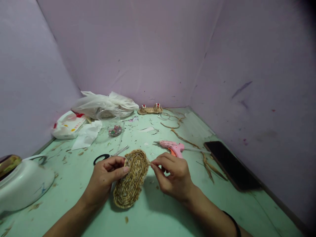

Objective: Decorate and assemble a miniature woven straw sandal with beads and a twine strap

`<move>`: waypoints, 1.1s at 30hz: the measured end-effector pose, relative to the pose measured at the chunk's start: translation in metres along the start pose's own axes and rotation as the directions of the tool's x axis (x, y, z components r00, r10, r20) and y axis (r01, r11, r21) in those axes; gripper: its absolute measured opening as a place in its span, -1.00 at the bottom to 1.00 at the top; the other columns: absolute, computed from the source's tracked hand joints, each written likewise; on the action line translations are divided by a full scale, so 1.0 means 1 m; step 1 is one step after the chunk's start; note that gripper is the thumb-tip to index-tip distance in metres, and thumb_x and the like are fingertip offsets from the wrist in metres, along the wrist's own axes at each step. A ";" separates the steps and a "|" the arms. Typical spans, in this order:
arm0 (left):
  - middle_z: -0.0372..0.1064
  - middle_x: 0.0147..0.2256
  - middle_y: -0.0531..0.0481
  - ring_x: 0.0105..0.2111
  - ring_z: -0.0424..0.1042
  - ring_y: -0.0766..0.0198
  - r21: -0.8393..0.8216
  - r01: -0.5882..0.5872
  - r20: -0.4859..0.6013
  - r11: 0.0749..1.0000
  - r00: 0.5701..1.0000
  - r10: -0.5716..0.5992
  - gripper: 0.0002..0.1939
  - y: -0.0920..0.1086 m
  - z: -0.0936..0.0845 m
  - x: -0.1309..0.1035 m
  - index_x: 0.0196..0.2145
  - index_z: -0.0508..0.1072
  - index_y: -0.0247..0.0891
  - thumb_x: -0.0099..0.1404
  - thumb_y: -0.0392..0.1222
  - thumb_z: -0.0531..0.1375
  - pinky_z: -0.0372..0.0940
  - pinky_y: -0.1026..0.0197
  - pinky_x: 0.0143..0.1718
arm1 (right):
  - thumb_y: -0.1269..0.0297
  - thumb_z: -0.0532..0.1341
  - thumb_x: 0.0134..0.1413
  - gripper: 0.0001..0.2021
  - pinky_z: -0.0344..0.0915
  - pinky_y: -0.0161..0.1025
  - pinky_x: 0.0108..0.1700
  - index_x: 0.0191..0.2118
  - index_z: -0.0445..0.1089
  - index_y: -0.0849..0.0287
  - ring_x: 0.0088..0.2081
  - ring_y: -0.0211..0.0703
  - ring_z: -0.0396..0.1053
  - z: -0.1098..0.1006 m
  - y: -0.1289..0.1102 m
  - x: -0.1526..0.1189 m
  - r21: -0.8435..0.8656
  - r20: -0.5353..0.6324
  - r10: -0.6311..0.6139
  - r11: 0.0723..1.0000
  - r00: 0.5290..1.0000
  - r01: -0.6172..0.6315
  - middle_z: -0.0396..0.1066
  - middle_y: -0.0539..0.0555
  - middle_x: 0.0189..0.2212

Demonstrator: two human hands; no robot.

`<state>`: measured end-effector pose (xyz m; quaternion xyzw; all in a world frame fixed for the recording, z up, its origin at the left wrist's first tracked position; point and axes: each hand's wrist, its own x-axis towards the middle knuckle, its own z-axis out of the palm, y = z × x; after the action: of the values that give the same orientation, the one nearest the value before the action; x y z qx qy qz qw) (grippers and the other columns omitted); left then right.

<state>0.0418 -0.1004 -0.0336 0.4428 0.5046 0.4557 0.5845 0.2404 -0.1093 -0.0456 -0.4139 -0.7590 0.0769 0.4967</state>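
Observation:
A sole-shaped piece of coiled, braided straw (133,179) is held tilted above the table. My left hand (108,176) grips its left edge, thumb on the front face and fingers behind. At the upper right edge, my right hand (172,174) pinches a thin bit of straw that joins the piece. Just beyond my right hand lies a pink glue gun (171,146) with an orange trigger, its nozzle pointing left. Scissors (106,158) with black handles rest behind my left hand, partly hidden by it.
Dry straw strands (185,138) and a dark phone (232,164) lie at the right. At the back are a small woven slipper (149,110) with red-and-white beads, a white plastic bag (106,104) and a clear cup of beads (115,130). A white pot (27,184) stands at left.

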 end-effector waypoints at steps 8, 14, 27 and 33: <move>0.33 -0.61 0.10 -0.61 0.27 0.41 -0.070 -0.020 -0.103 0.997 0.995 0.013 -0.77 0.004 -0.002 0.004 -0.57 0.43 -0.32 -0.22 -0.22 0.38 0.16 0.37 -0.57 | 0.41 -0.04 0.06 -0.77 0.00 -0.34 -0.57 -0.59 0.09 0.15 -0.66 -0.34 0.05 -0.003 -0.002 0.000 -0.176 -0.047 0.062 0.982 0.997 -0.069 0.06 -0.08 -0.70; 0.36 -0.60 0.06 -0.61 0.31 0.38 -0.155 0.069 -0.059 0.986 0.995 -0.079 -0.76 0.003 -0.005 0.006 -0.55 0.43 -0.33 -0.20 -0.21 0.37 0.21 0.34 -0.56 | 0.34 -0.04 0.13 -0.64 -0.11 -0.31 -0.60 -0.68 -0.05 0.13 -0.69 -0.36 -0.08 -0.001 0.003 -0.003 -0.147 -0.070 0.171 0.973 0.983 -0.180 -0.08 -0.12 -0.74; 0.31 -0.64 0.09 -0.62 0.23 0.41 -0.041 -0.004 -0.062 0.999 0.998 0.002 -0.80 0.005 -0.002 0.001 -0.58 0.41 -0.34 -0.20 -0.26 0.35 0.13 0.36 -0.59 | 0.31 0.14 -0.13 -0.85 0.08 -0.35 -0.60 -0.58 0.39 0.21 -0.64 -0.29 0.17 -0.002 0.004 0.004 0.184 0.062 0.555 0.810 0.829 -0.556 0.33 -0.01 -0.65; 0.30 -0.60 0.09 -0.57 0.23 0.40 0.077 -0.068 -0.023 0.995 0.997 0.070 -0.82 0.000 -0.004 0.001 -0.54 0.43 -0.33 -0.13 -0.23 0.33 0.14 0.35 -0.53 | 0.29 -0.02 0.00 -0.72 -0.06 -0.34 -0.59 -0.68 -0.01 0.11 -0.64 -0.31 0.01 -0.002 0.011 0.003 0.057 -0.022 0.525 0.851 0.851 -0.523 -0.03 -0.10 -0.73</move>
<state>0.0383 -0.0997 -0.0343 0.4759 0.5134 0.4619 0.5445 0.2475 -0.1012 -0.0483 -0.5939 -0.6064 0.2202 0.4806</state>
